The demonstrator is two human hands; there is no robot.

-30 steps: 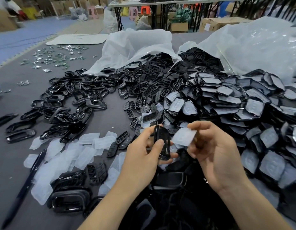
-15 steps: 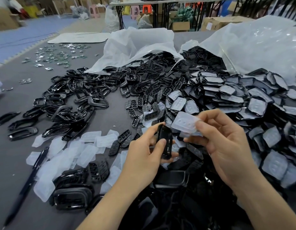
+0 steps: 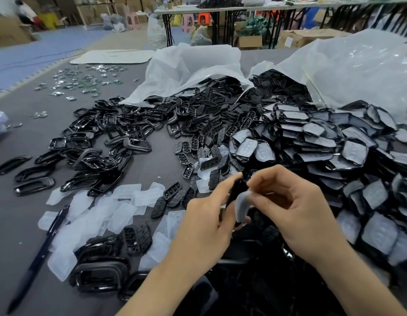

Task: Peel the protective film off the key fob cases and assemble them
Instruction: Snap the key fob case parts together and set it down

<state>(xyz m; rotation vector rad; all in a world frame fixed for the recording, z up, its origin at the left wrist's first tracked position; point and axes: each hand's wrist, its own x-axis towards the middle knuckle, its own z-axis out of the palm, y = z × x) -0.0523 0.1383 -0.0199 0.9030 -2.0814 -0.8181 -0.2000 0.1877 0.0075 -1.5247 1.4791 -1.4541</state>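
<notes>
Two bare hands meet over the near edge of the grey table (image 3: 18,224). The left hand (image 3: 204,226) has its thumb and fingers curled round a black key fob case (image 3: 235,190), which it holds on edge, above the table and not resting on it. The right hand (image 3: 298,213) is just beside it and pinches a curled piece of milky protective film (image 3: 242,205) between thumb and forefinger. The film hangs against the case; whether one edge is joined to it I cannot tell.

Under the hands lies a dark heap of black parts (image 3: 255,281), too blurred to name. To the near left stand some stacked black frames (image 3: 100,272), and a dark pen (image 3: 45,247) lies aslant beside them. A little farther, many loose peeled films (image 3: 102,213) are spread flat, with a few black button pads (image 3: 138,240) among them.

Farther right rises a big pile of cases covered with film (image 3: 323,142). Farther left is a scattered pile of bare black frames (image 3: 102,142). Behind both, two white plastic bags (image 3: 186,71) lie open, with black parts spilling out of their mouths. At the far left, small shiny metal pieces (image 3: 84,83) are strewn over the table.
</notes>
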